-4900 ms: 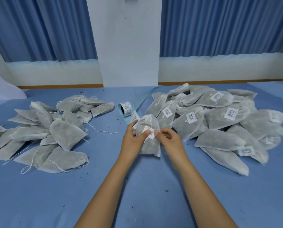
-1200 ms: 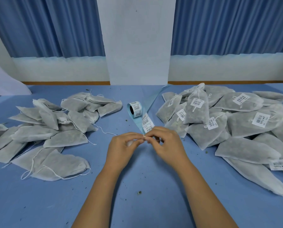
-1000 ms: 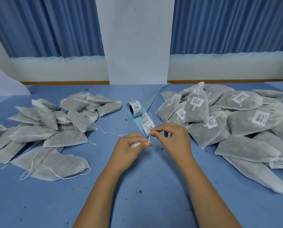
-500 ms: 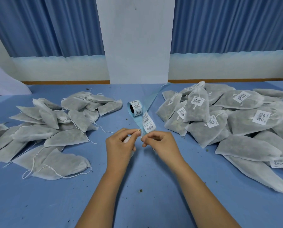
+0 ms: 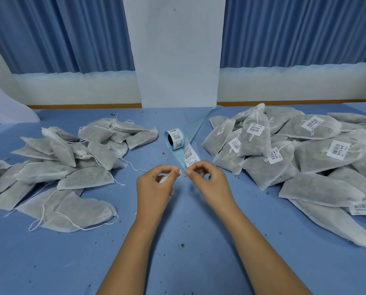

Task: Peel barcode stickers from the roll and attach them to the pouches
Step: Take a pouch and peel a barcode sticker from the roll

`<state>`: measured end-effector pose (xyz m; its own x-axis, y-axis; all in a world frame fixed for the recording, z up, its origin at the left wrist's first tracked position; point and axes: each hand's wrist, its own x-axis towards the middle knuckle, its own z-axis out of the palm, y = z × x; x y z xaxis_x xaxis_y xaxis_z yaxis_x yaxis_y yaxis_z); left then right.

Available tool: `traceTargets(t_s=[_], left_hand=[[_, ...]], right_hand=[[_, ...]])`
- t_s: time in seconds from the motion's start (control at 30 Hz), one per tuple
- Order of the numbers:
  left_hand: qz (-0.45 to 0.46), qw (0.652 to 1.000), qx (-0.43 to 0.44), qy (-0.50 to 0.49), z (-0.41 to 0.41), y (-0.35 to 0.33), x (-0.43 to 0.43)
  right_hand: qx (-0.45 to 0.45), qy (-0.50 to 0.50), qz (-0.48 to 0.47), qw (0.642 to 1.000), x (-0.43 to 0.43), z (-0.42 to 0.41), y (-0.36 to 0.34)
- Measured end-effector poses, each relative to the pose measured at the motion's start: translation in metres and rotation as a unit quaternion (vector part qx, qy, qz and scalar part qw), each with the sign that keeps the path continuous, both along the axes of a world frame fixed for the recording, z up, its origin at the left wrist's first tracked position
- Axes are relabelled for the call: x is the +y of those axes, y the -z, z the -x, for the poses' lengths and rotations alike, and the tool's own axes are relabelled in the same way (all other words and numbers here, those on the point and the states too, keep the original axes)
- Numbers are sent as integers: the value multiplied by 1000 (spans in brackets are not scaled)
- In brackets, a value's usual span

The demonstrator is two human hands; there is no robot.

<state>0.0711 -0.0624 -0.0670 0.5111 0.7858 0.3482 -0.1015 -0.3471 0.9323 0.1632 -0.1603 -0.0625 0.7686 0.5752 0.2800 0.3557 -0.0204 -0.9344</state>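
Note:
A roll of barcode stickers (image 5: 174,138) stands mid-table, and its blue backing strip (image 5: 190,155) with a few white stickers trails toward me. My left hand (image 5: 154,188) pinches a small white sticker (image 5: 179,172) between thumb and forefinger, with something white partly hidden in its palm. My right hand (image 5: 209,182) pinches the near end of the backing strip, a finger's width from the left fingertips. Unlabelled grey pouches (image 5: 86,177) lie heaped on the left. Pouches carrying barcode labels (image 5: 256,135) are piled on the right.
The blue table (image 5: 177,262) in front of my arms bears small dark crumbs. Loose drawstrings trail from the left pile. A white panel (image 5: 177,60) and blue curtains stand behind the far table edge. A white sheet (image 5: 5,107) sits at far left.
The pouch both hands held earlier is gone from them. Both hands have moved to the strip's end, and over the last half second the fingertips have drawn slightly apart.

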Motion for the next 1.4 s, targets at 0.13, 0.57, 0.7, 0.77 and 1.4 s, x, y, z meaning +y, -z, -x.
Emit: traceTargets(t_s=[0.13, 0.57, 0.7, 0.77, 1.4], left_hand=[[-6, 1000, 13, 19, 1, -1, -1], [25, 999, 11, 24, 0, 0, 3], [54, 997, 16, 53, -2, 1, 7], [64, 994, 38, 77, -3, 1, 6], [-29, 999, 20, 33, -1, 2, 7]], right_hand=[[-31, -29, -18, 999, 1, 2, 1], [-28, -70, 2, 997, -2, -3, -2], [-54, -16, -40, 998, -6, -9, -6], [-84, 19, -60, 994, -9, -10, -7], [60, -58, -4, 997, 1, 5, -1]])
